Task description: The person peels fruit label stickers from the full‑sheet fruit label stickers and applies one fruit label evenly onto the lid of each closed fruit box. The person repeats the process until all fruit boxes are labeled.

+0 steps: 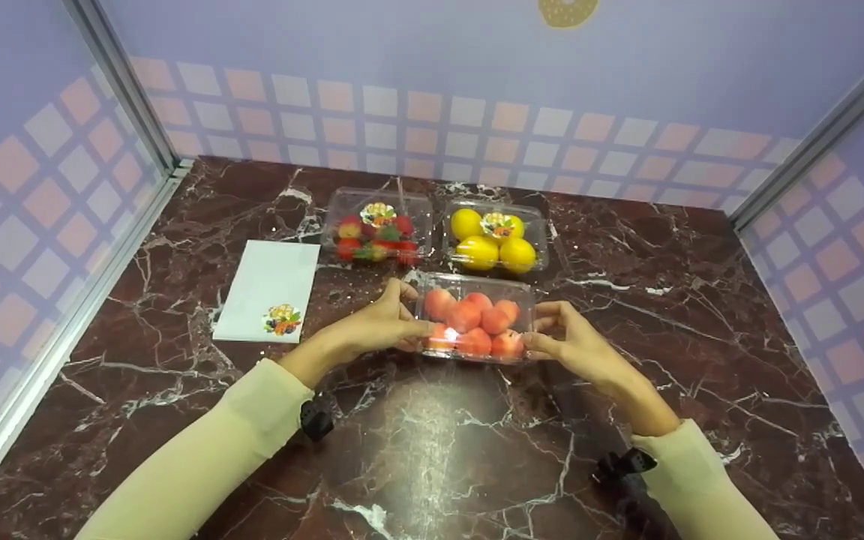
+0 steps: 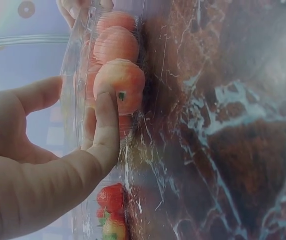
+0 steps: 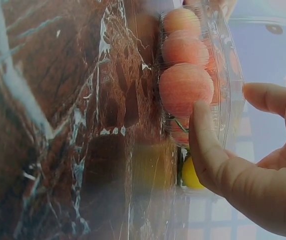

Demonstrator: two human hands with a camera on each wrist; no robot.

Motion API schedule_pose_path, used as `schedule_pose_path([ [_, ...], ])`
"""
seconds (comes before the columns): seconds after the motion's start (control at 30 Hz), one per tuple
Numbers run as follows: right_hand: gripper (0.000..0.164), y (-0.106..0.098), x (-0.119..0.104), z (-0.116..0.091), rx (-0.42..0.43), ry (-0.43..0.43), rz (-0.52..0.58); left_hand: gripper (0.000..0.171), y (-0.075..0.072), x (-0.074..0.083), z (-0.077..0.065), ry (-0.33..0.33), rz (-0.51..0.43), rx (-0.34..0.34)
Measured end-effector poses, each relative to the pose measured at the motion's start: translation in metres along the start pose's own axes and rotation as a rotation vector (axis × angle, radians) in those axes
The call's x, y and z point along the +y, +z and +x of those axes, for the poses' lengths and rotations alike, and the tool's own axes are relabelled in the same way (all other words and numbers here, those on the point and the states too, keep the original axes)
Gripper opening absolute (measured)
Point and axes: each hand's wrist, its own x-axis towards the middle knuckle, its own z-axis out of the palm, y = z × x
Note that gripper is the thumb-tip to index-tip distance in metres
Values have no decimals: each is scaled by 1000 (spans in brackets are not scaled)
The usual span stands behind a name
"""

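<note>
A clear plastic clamshell box (image 1: 481, 282) of peaches (image 1: 466, 316) sits in the middle of the table, its lid down. My left hand (image 1: 383, 324) grips its left end, and my right hand (image 1: 576, 343) grips the right end. In the left wrist view the left thumb (image 2: 106, 122) lies along the box's near wall while a finger touches the lid edge. The right wrist view gives much the same hold, with the right thumb (image 3: 205, 137) against the wall beside a peach. Some fingers are hidden behind the box.
Behind stand two more clear boxes with fruit stickers on their lids: strawberries and other red fruit (image 1: 348, 249) at left, lemons (image 1: 477, 253) at right. A white sheet (image 1: 271, 274) with a fruit sticker (image 1: 282, 320) lies left. Walls (image 1: 432, 45) enclose the marbled table (image 1: 432, 450).
</note>
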Motion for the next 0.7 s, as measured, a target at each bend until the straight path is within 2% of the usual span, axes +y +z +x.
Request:
schedule_pose_path([
  [0.2,62,-6,0,-4,-31,-5,20,68,-10,1,-5,8,53,-31],
  [0.33,60,-13,-1,-8,6,-29,-40,67,-26,3,-13,15,94,-13],
  [0.4,57,-17,-3,-12,49,-52,-125,64,-38,4,-17,28,113,26],
  [0.53,49,-24,-7,-18,131,-121,-264,59,-64,5,-29,43,197,154],
  [0.7,41,-26,-14,-24,213,-217,-320,53,-93,2,-49,81,274,319],
])
